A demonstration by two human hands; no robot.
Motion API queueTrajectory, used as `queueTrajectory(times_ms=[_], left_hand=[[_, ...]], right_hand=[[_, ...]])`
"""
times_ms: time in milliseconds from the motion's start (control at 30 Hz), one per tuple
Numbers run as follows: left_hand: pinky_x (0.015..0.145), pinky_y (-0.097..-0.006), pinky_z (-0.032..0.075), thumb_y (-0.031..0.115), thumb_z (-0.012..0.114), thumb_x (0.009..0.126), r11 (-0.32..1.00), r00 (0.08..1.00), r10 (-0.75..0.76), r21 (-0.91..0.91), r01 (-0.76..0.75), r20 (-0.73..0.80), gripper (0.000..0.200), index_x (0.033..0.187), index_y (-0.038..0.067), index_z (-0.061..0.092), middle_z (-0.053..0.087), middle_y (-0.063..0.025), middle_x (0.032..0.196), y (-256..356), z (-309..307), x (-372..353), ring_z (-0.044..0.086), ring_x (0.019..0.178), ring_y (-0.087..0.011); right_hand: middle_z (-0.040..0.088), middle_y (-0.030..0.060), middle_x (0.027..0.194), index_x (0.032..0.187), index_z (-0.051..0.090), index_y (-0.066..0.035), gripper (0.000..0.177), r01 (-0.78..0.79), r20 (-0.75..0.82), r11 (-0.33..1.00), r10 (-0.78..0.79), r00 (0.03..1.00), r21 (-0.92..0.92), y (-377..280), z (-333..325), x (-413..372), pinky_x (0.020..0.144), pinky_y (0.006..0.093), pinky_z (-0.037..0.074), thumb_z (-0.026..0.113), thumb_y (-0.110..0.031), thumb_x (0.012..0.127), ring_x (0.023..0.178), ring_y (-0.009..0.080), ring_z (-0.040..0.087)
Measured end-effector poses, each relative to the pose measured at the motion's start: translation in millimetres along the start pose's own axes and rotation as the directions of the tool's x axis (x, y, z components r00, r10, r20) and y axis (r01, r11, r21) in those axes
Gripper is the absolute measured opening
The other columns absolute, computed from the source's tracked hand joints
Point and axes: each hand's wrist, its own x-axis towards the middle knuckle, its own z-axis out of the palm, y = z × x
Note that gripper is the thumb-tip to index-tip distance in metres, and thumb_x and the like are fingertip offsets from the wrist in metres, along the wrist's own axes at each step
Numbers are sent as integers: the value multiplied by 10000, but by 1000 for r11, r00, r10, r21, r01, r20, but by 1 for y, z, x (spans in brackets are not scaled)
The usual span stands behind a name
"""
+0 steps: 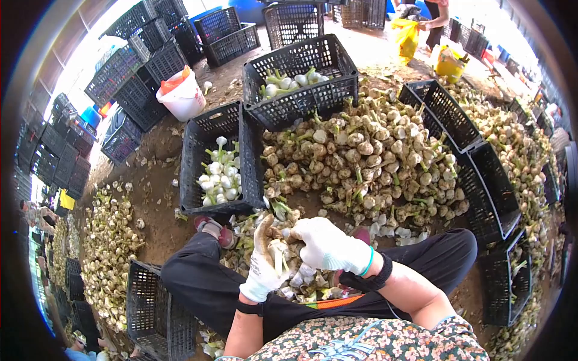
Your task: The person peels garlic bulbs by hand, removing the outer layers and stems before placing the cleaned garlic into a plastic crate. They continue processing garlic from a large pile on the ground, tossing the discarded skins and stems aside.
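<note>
My left hand [265, 271], in a white glove with dirty fingers, is closed around a garlic bulb [278, 249] whose pale stem points down toward my wrist. Also gloved in white, my right hand [330, 243] has its fingers curled against the bulb's right side; its fingertips are partly hidden. Both hands are above my crossed legs, over loose garlic skins [307, 278]. Just beyond them spreads a big heap of soil-stained garlic bulbs [367, 156]. Clean white bulbs [221, 177] with short green stems lie in a black crate [191, 150] at front left.
A second black crate [307, 101] behind holds more white bulbs. Black crates [494, 180] border the heap on the right. A white bucket [186, 101] stands back left near stacked crates [129, 84]. Another person's hand [426, 25] touches a yellow bag [406, 39] at top right.
</note>
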Motion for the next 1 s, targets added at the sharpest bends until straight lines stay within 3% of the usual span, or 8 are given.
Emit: queueTrajectory(times_ms=[200, 367, 433, 500, 567, 700, 767, 1000], left_hand=[[1010, -348, 424, 59, 778, 697, 998, 998, 37, 42, -40, 60, 910, 1460, 12, 285, 401, -162, 1400, 7, -5, 0, 491, 1209, -261], [1008, -402, 459, 26, 758, 751, 990, 999, -50, 131, 48, 12, 700, 1373, 1, 439, 433, -153, 1387, -21, -2, -8, 516, 1217, -264], [959, -390, 509, 8, 678, 835, 958, 956, -230, -214, 190, -181, 507, 1313, 0, 508, 495, -155, 1331, -10, 6, -4, 583, 1143, -269], [912, -351, 540, -38, 569, 896, 1000, 979, -13, -26, 8, -203, 407, 1297, 3, 514, 563, -155, 1240, -3, 12, -3, 634, 1051, -263], [893, -345, 553, -85, 580, 870, 494, 866, -473, -862, 110, -161, 451, 1303, 14, 502, 582, -136, 1215, -7, 15, -4, 628, 1060, -247], [928, -338, 524, -108, 626, 828, 760, 888, -393, -628, 166, -240, 507, 1302, 19, 496, 570, -119, 1235, -8, 14, -4, 604, 1087, -216], [963, -326, 486, -89, 681, 794, 991, 948, -114, -104, 86, -296, 517, 1269, 21, 510, 577, -105, 1216, -12, 15, -5, 582, 1109, -203], [958, -306, 474, -92, 654, 817, 982, 954, -89, -188, 35, -285, 419, 1206, 19, 544, 595, -92, 1199, -24, 15, -6, 592, 1093, -191]], right_hand=[[615, 231, 748, 832, 641, 36, 177, 51, -173, 999, -54, 983, -19, -3, 14, 1, 710, 467, 511, 578, -63, 699, 789, 433, 623], [656, 123, 814, 939, 640, 22, 174, -262, -63, 799, 349, 935, 541, 11, 21, 9, 707, 327, 495, 600, -64, 793, 747, 181, 612], [653, 51, 832, 948, 630, 28, 133, -226, -57, 721, 346, 937, 655, 15, 27, 7, 711, 272, 476, 570, -36, 848, 774, 92, 555], [651, 30, 846, 967, 623, 36, 137, -199, -129, 706, 382, 915, 679, 14, 31, 7, 717, 263, 473, 545, -18, 869, 790, 90, 554], [653, 20, 881, 1017, 631, 39, 165, -254, -112, 696, 434, 894, 671, 9, 28, 4, 724, 263, 478, 568, -31, 882, 813, 79, 552], [674, 88, 925, 1065, 659, 11, 229, -89, -306, 866, 268, 913, 492, 4, 28, 1, 759, 321, 506, 632, -53, 847, 831, 186, 627], [679, 126, 944, 1077, 667, 0, 262, -42, -357, 955, 150, 922, 293, 3, 26, 0, 773, 346, 515, 648, -53, 821, 846, 247, 657], [625, 215, 948, 993, 641, 10, 292, -117, -363, 993, 121, 924, 33, 6, 26, 3, 786, 416, 508, 590, -16, 706, 890, 395, 619]])
